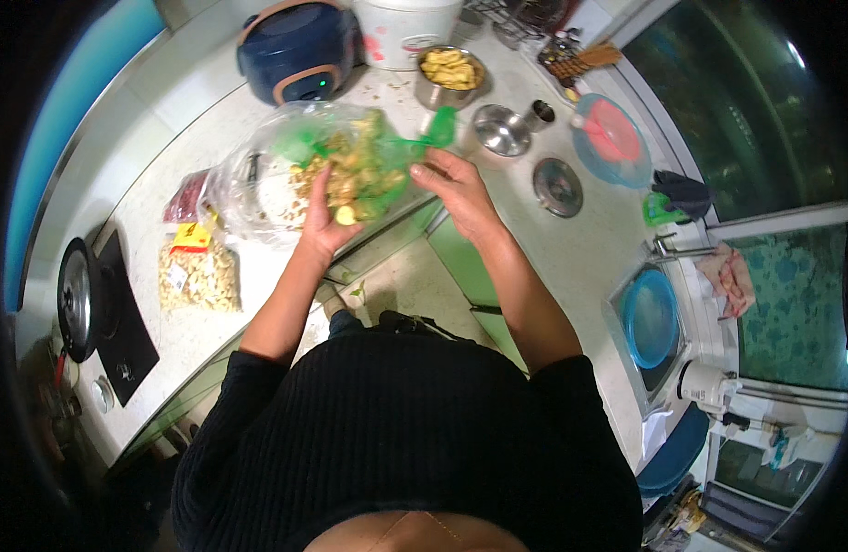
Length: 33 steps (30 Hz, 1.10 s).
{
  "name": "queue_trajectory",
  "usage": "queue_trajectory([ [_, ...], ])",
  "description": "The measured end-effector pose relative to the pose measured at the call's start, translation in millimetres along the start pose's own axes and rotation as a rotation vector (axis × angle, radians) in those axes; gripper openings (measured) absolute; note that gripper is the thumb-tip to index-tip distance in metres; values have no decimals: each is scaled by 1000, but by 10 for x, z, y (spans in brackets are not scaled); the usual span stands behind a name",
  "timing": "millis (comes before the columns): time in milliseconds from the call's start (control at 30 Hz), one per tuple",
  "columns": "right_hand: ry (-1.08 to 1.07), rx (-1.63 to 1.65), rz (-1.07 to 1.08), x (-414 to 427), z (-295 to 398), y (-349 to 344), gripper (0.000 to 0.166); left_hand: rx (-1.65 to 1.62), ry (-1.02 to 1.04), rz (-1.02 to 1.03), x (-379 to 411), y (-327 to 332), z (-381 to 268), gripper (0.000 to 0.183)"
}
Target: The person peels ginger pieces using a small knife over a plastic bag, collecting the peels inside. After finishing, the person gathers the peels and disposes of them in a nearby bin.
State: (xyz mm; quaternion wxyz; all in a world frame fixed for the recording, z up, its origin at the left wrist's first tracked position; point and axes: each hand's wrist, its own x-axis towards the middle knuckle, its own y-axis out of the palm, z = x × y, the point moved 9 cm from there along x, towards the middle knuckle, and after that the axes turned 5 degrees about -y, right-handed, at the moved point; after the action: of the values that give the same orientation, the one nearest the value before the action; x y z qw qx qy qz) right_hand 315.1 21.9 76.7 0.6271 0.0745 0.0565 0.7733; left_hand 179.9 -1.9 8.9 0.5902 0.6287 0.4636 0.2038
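Note:
In the head view I hold a thin green plastic bag (386,179) over the counter's front edge. Yellowish-brown, ginger-like pieces (358,162) show through it. My left hand (324,224) grips its lower left side, the thumb pointing up over the contents. The bag's right side is pinched between the thumb and fingers of my right hand (458,190). A green flap (441,125) of the bag sticks up beyond those fingers. Behind my left hand a large clear plastic bag (241,183) lies on the counter and partly overlaps the green one.
A cashew bag (199,279) and a bag of dark red food (187,196) lie left. Behind stand a rice cooker (296,52), a white bucket (406,31) and a steel pot of yellow pieces (451,72). Rightward are a steel bowl (501,131), a lid (558,187) and a sink basin (650,319).

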Motion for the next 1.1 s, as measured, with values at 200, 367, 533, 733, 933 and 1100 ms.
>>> queue_trajectory([
  [200,58,355,211,-462,288,-390,24,-157,213,-4,-50,-48,-73,58],
  [367,-294,-833,154,-778,-209,-823,28,-120,259,-94,-140,-40,-212,59],
  [533,125,-677,70,-1037,-464,-1366,32,-77,243,-81,-43,-54,-161,60],
  [733,218,-828,109,-1316,-624,-2068,25,-129,118,-109,381,-63,133,58],
  [933,210,-515,-15,-800,-131,-2900,18,-114,-1,-136,636,-234,402,57],
  [1100,-247,-1033,-174,684,1026,-3498,17,-124,89,-189,761,-314,595,54],
])
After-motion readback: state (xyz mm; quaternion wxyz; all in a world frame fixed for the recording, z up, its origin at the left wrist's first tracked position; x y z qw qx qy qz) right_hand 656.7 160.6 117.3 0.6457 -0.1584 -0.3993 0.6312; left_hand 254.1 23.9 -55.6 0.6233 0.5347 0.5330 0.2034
